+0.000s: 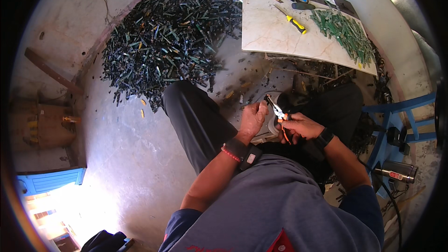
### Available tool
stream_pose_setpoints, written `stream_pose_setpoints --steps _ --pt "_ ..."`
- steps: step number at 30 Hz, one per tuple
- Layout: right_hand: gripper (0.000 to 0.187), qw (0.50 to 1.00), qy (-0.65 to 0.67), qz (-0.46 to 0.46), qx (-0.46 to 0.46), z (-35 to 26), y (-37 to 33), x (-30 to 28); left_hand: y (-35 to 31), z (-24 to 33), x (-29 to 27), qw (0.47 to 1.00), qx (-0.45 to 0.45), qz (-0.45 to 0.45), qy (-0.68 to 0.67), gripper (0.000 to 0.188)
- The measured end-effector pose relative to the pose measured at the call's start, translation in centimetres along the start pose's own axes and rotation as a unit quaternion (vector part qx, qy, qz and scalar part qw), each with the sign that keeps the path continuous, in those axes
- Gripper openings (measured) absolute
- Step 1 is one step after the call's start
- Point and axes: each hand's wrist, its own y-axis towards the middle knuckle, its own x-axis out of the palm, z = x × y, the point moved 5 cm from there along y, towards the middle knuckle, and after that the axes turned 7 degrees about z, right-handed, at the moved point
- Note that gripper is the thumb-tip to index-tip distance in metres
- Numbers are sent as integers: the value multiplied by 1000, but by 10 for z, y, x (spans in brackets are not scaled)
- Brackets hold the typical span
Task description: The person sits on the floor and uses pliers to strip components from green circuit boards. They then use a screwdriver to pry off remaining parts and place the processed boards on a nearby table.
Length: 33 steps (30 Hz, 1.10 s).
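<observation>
- In the upper left of the frame, a wide pile (177,42) of thin strips lies on the smooth grey floor (126,135); the strips are mostly black, with some green and a few yellow ones among them.
- Near the centre, the left hand (253,117) is nearly a fist: its fingers are curled and together, beside the pliers' tip. I cannot tell if something is pinched inside.
- Just right of these fingers, a small dark piece (267,97) is at the tip of the pliers; its exact shape is too small to see.
- The pliers (278,111) have a shiny metal head and orange-and-black handles, and they point to the upper left.
- Right of centre, the right hand (302,127) is clamped around these handles.
- In the upper right, a flat pale board (266,32) with marble-like veins carries a yellow-and-black screwdriver (296,24) and a loose heap of green strips (345,35).
- At the lower right stands out a cylindrical metal flask (405,172), lying sideways.
</observation>
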Motion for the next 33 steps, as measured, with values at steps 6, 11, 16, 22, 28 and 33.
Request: stream_pose_setpoints --steps 6,11,16,22,28,33 --pt "34 999 -43 -8 1 -10 -5 -7 0 2 -1 999 28 -5 22 45" --pt "39 998 -59 -16 8 -6 -3 -15 0 1 1 999 38 -13 24 45" --pt "37 997 -62 -33 23 -5 -1 -19 1 -1 1 999 42 -16 25 45" --pt "35 996 -68 -40 47 -17 -13 -23 -1 3 1 997 67 -32 36 45" --pt "33 991 -104 -41 76 -19 -18 -35 -1 2 4 993 87 -54 61 44" --pt "36 990 -121 -32 68 -17 -18 -35 -3 2 4 993 84 -59 63 44"
